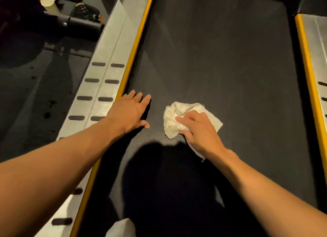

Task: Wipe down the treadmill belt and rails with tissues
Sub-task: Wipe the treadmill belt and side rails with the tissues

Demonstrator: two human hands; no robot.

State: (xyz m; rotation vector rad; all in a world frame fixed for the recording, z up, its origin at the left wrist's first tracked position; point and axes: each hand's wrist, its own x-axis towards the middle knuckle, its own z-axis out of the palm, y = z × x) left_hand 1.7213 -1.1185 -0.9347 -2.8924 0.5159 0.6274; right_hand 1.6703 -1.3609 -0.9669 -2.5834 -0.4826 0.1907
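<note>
Head view showed the right hand [198, 130] pinching a soft, crumpled white tissue [174, 120] flat on the dark textured treadmill belt [221, 60], left hand [131, 111] spread open beside it, the flimsy wad likely best gripped bunched.

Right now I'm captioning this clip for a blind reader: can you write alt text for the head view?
A person's right hand grips a crumpled white tissue against the dark treadmill belt, while the left hand rests flat on the belt beside the left silver rail with its yellow edge. A second rail shows at far right.
</note>
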